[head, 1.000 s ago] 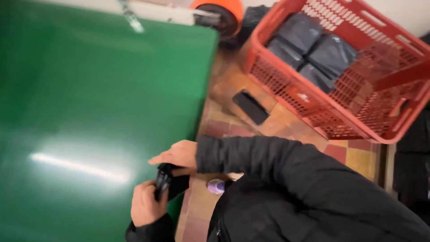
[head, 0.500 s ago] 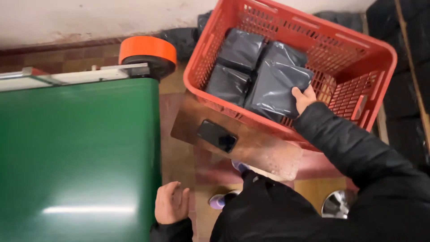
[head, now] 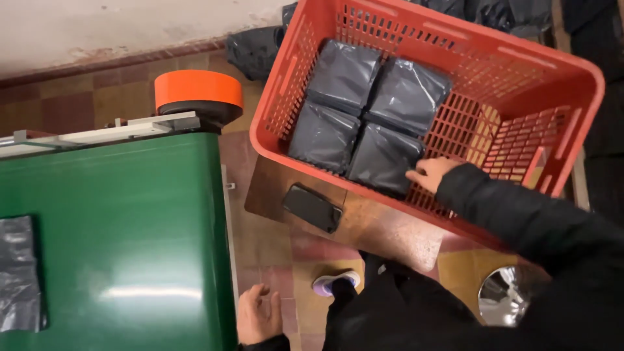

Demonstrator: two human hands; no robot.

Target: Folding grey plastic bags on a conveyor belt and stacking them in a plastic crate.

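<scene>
The right hand has slid down since a moment ago, from the upper edge of a parcel to the lower corner of the nearest black plastic parcel, where its fingertips press on the wrinkled film without closing round it. Four such parcels (glossy, soft, roughly square) lie packed two by two in the red lattice crate, filling its left half; the crate's right half shows bare mesh. The crate rests tilted on a brown board with a dark phone lying flat on it. The left hand hangs loose and empty beside the smooth green conveyor, where another grey bag lies at the far edge, under an orange roll.
</scene>
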